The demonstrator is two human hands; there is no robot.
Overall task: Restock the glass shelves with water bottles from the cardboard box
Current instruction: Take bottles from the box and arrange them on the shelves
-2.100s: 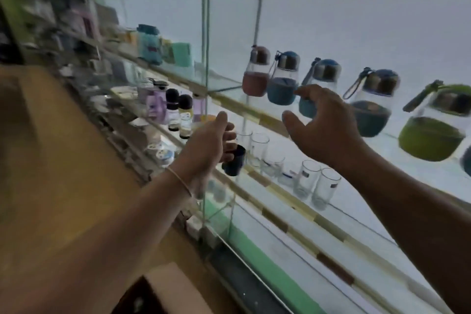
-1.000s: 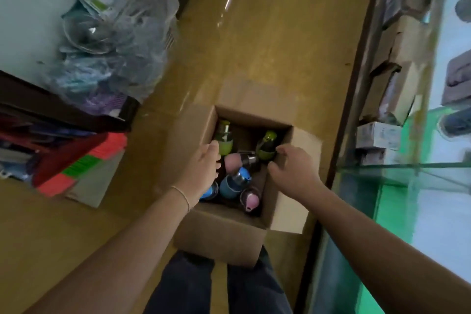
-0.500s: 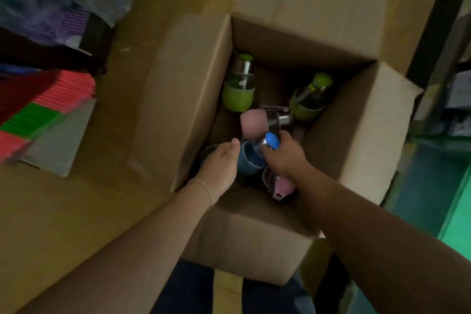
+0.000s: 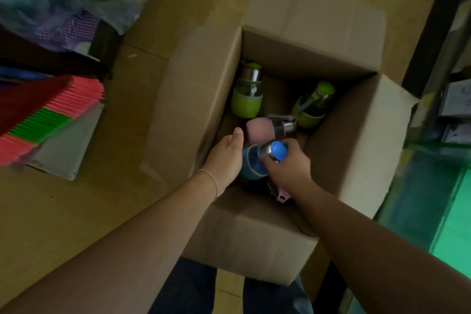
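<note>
Colours, box and surroundings
Brown cardboard box; inside, two lime-green bottles, one pink bottle, one blue bottle with bright blue cap. Red-pink-green striped stack at left.

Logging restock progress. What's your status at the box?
Both hands in cardboard box. Right hand gripping blue bottle at its cap; left hand against its side. Green and pink bottles alongside, nothing blocking.

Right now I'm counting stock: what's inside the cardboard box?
Cardboard box: two green bottles, pink bottle, blue bottle in both hands. Anything beneath is hidden.
</note>
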